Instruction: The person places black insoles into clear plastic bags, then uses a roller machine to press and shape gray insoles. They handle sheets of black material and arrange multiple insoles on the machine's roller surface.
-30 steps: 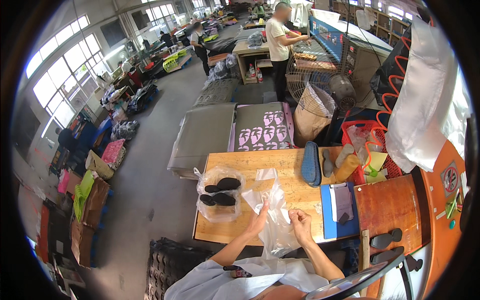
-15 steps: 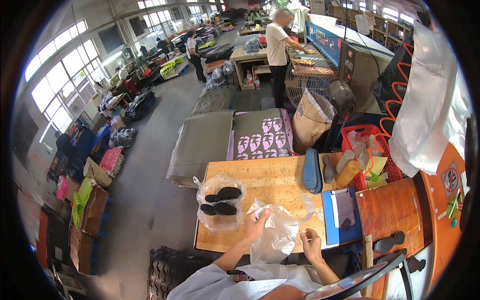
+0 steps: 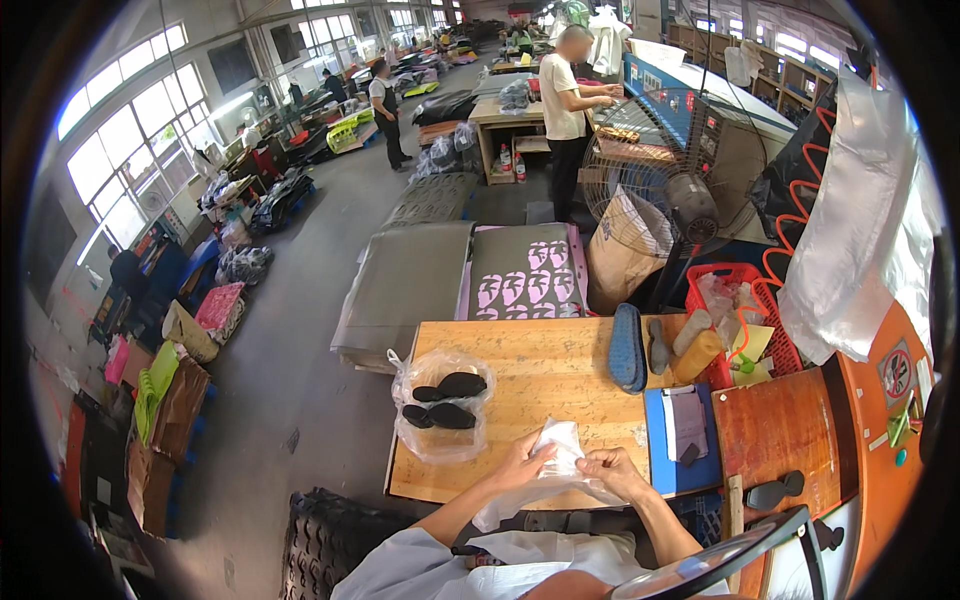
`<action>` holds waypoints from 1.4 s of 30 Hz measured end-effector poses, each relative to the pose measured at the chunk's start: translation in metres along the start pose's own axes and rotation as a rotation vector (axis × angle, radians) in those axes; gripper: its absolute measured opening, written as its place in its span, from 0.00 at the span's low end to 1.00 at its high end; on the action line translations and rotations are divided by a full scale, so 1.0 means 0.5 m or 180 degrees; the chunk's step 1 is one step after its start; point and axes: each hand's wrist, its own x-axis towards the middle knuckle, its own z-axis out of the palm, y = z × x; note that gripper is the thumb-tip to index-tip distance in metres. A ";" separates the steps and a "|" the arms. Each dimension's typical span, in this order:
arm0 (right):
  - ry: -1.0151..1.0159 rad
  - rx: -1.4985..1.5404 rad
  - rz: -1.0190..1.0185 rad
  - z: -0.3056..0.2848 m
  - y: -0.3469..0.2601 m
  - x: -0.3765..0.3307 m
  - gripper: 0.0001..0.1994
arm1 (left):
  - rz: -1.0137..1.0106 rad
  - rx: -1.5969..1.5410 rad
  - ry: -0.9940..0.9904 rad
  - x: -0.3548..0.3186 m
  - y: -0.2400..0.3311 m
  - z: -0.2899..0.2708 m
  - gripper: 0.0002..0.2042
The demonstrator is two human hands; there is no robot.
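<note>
From the head view, the left hand [image 3: 522, 462] and right hand [image 3: 610, 470] both pinch a thin white plastic bag [image 3: 553, 452], fingers closed on its crumpled top at the near edge of the wooden bench [image 3: 545, 365], apparently so its mouth can be worked. A clear bag of dark soles [image 3: 441, 400] lies just left, within reach. The white bag's lower end hangs below the bench edge, and whether anything is inside it I cannot tell.

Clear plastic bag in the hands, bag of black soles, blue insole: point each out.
clear plastic bag [image 3: 556, 452], head view, crumpled middle between the hands.
bag of black soles [image 3: 440, 402], head view, upper sole.
blue insole [image 3: 627, 346], head view, its middle.
</note>
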 end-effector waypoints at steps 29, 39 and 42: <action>0.1886 0.2478 0.0213 0.092 0.165 0.023 0.06 | -0.0391 -0.0027 0.1746 -0.127 -0.207 0.029 0.10; 0.1929 0.0858 0.0064 0.031 0.167 0.031 0.12 | -0.0107 0.2147 0.1840 -0.241 -0.262 -0.065 0.22; 0.1600 -0.0174 -0.0515 0.101 0.140 0.046 0.10 | 0.0507 0.1621 0.1379 -0.171 -0.178 -0.009 0.29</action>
